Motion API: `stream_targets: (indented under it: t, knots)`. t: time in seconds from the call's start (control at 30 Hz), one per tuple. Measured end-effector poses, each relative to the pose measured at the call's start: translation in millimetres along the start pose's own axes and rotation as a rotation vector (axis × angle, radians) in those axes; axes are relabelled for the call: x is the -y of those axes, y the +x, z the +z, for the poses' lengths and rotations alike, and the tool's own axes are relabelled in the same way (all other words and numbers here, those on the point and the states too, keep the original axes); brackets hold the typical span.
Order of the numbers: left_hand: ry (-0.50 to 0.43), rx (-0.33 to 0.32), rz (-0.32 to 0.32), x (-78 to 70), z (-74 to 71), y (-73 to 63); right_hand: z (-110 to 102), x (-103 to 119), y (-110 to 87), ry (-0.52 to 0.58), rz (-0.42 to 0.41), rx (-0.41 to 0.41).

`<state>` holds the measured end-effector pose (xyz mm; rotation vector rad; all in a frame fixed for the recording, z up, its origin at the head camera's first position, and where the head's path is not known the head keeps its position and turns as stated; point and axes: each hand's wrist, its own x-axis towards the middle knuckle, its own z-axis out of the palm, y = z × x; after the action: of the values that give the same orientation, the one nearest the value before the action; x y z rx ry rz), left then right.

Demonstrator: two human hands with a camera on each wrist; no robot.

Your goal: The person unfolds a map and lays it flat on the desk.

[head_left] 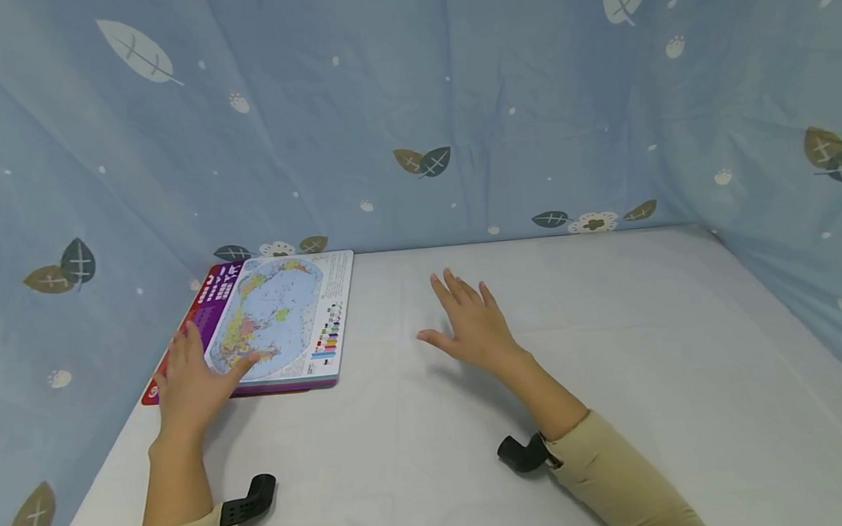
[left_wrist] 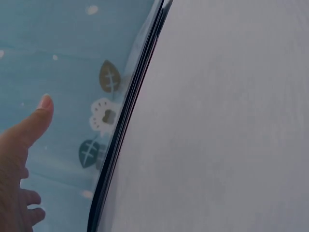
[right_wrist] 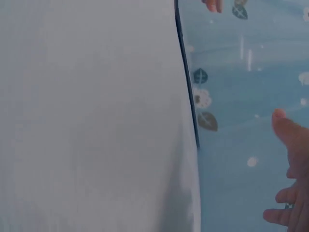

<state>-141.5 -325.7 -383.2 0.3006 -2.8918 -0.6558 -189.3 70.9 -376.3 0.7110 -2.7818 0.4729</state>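
A flat board printed with a colourful world map (head_left: 279, 312), with a purple title band along one side, lies on the table at the left. Beneath it a red-edged sheet (head_left: 151, 394) sticks out at the left, and the stack's dark edge (left_wrist: 126, 113) shows in the left wrist view. My left hand (head_left: 193, 385) overlaps the stack's near left corner, fingers extended and thumb spread across the map. Apart from the stack, to its right, my right hand (head_left: 474, 328) is over the white table with fingers straight and thumb out, holding nothing.
A white cloth covers the table (head_left: 614, 348). Behind it and along both sides hangs a blue curtain (head_left: 353, 98) with leaf and paw prints. Black wrist devices (head_left: 249, 501) sit at both beige sleeves (head_left: 615, 476).
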Motion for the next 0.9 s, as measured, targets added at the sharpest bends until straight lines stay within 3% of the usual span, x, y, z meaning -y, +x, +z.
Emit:
stream_targets:
  t: [0.17, 0.47, 0.63, 0.9]
  knots:
    - [-0.055, 0.011, -0.023, 10.8, -4.1, -4.7, 7, 12, 2.1, 0.045, 0.002, 0.027]
    - [-0.171, 0.063, -0.139, 37.6, -4.9, -7.6, 29, 43, 11.9, 0.147, 0.034, 0.075]
    - [-0.169, 0.045, -0.151, 50.7, -5.4, -9.3, 44, 62, 22.5, 0.235, 0.056, 0.14]
    - [-0.134, 0.068, -0.183, 53.0, 5.7, -8.4, 57, 76, 33.0, 0.384, 0.105, 0.205]
